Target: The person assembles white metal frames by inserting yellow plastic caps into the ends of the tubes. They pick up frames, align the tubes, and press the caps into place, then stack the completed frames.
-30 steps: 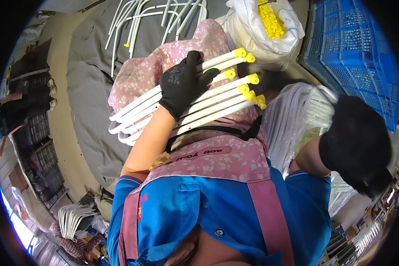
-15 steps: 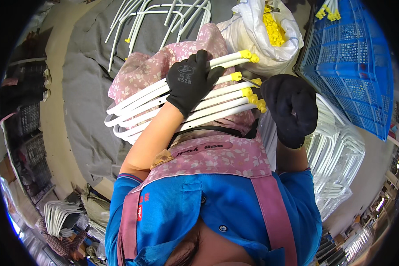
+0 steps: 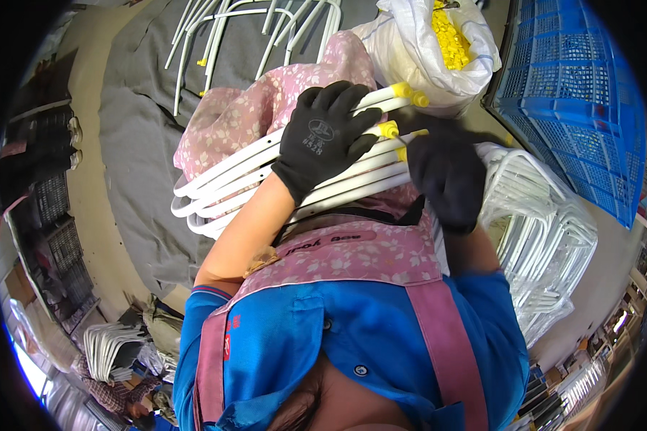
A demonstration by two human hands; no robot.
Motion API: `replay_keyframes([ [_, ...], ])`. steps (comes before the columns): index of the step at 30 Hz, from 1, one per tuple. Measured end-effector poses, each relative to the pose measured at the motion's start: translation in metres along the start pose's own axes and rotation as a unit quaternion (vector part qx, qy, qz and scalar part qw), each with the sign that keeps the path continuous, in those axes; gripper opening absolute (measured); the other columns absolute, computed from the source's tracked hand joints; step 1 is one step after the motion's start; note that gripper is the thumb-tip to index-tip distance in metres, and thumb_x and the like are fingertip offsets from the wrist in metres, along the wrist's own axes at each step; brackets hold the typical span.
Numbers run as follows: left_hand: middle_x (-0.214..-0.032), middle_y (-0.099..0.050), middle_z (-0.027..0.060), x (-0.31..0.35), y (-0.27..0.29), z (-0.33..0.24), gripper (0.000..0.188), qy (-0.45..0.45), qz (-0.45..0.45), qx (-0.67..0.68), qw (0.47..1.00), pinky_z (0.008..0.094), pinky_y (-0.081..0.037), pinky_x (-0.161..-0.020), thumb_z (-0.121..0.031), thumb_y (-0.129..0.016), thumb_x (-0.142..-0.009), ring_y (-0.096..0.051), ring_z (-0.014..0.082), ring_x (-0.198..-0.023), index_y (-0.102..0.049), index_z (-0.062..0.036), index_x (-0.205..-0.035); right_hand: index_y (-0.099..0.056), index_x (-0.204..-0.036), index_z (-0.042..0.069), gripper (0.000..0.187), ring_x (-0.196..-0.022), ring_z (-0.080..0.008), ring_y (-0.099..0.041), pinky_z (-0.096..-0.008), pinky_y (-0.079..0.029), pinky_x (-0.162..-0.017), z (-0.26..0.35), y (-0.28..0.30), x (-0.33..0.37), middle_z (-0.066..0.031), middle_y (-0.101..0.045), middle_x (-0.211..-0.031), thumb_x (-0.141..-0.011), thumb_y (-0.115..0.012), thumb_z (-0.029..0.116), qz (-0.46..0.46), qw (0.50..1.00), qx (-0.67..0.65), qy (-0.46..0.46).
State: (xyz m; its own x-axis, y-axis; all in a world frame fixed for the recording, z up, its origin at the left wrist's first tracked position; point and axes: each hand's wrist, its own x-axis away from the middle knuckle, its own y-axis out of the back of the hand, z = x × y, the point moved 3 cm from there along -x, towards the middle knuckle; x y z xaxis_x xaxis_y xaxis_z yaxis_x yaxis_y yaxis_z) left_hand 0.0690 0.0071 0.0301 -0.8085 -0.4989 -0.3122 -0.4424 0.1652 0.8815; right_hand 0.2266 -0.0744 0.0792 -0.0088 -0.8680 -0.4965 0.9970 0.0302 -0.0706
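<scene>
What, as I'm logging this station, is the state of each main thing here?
White tubes on lap: bent, bunched, yellow-tipped
Left hand: gloved, laid across them
Right hand: gloved, curled, thin rod jutting out
White sack: open, yellow pieces inside
Plastic-wrapped tubes: bundled
Grey cloth: spread, wrinkled

Tubes (image 3: 366,188) lie across the apron (image 3: 226,129), beneath the left hand (image 3: 320,140); the right hand (image 3: 449,179) is at their right ends; ahead, more tubing (image 3: 275,46) lies on a cloth (image 3: 140,144); right of that stands a sack (image 3: 392,57) containing caps (image 3: 449,43); crates (image 3: 564,108) stand farther right.
</scene>
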Motion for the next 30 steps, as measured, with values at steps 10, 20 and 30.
replay_keyframes([
  [10, -0.126, -0.06, 0.0054, -0.006, -0.003, -0.001, 0.032, 0.019, 0.001, 0.001, 1.0, 0.0422, -0.044, -0.09, -0.035, -0.071, -0.084, -0.057, 0.0276, -0.115, -0.068, -0.0177, -0.112, -0.046, -0.061, 0.002, 0.044, -0.054, -0.0188, -0.045, -0.0314, -0.034, -0.051, -0.019, 0.005, 0.025, -0.0091, -0.048, -0.065, -0.091, -0.052, 0.034, -0.051, 0.997, -0.048, -0.02],
  [20, -0.121, -0.059, 0.0046, -0.002, -0.009, -0.006, 0.03, -0.001, -0.027, -0.031, 0.999, 0.0451, -0.038, -0.096, -0.032, -0.068, -0.084, -0.054, 0.0272, -0.114, -0.068, -0.0188, -0.111, -0.048, -0.064, 0.005, 0.03, -0.056, -0.0193, -0.049, -0.031, -0.039, -0.054, 0.056, 0.01, 0.012, -0.0072, -0.051, -0.064, -0.091, -0.055, 0.016, -0.037, 0.975, 0.116, -0.186],
  [30, -0.13, -0.058, 0.0125, 0.001, -0.018, -0.022, 0.025, -0.039, -0.054, -0.063, 0.996, 0.0455, -0.04, -0.099, -0.019, -0.071, -0.083, -0.054, 0.0327, -0.119, -0.066, -0.0115, -0.106, -0.05, -0.061, 0.007, 0.037, -0.055, -0.0225, -0.048, -0.0359, -0.036, -0.054, 0.085, 0.054, 0.053, -0.0097, -0.054, -0.067, -0.09, -0.052, 0.03, -0.082, 0.993, -0.078, -0.026],
])
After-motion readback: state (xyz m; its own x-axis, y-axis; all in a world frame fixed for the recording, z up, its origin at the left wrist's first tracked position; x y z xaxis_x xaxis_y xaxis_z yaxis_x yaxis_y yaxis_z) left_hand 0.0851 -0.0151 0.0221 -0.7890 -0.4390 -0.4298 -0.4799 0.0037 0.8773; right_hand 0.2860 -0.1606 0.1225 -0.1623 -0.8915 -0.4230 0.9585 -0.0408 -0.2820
